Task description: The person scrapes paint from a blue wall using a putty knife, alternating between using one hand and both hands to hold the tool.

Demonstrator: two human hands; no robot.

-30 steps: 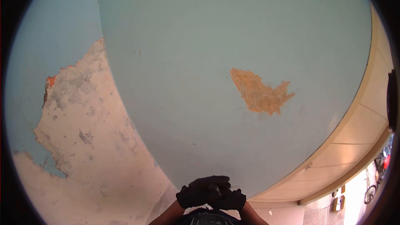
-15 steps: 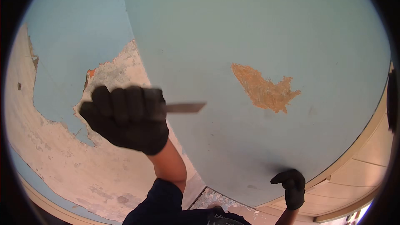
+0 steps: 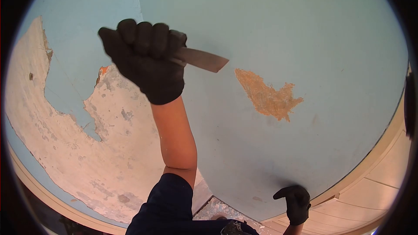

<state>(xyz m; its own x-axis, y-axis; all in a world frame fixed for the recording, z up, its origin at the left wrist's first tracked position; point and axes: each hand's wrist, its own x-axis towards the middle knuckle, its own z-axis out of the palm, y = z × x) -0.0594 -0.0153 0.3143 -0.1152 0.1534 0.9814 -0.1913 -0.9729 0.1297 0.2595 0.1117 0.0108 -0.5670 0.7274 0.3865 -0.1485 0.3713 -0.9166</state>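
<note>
My left hand (image 3: 148, 61), in a dark glove, is raised at the upper left in a closed fist around a scraper (image 3: 205, 60). The fist hides most of its handle. A flat blade with a slanted end sticks out to the right, just left of a bare tan patch (image 3: 267, 95) on the pale blue-green wall (image 3: 322, 52). Low at the right, my gloved right hand (image 3: 297, 202) is close to the wall, its shadow beside it. Its fingers are loosely bent with one digit pointing left, and no object shows in it.
On the left wall, a large stripped area (image 3: 126, 169) of pale plaster borders remaining blue paint (image 3: 72, 69). The two walls meet in a corner. Pale flakes lie on the floor (image 3: 217, 209) below. Cream panels (image 3: 365, 196) curve along the lower right.
My left hand has risen with the scraper, and the blade now tilts down to the right. The right hand sits slightly lower and further left in view.
</note>
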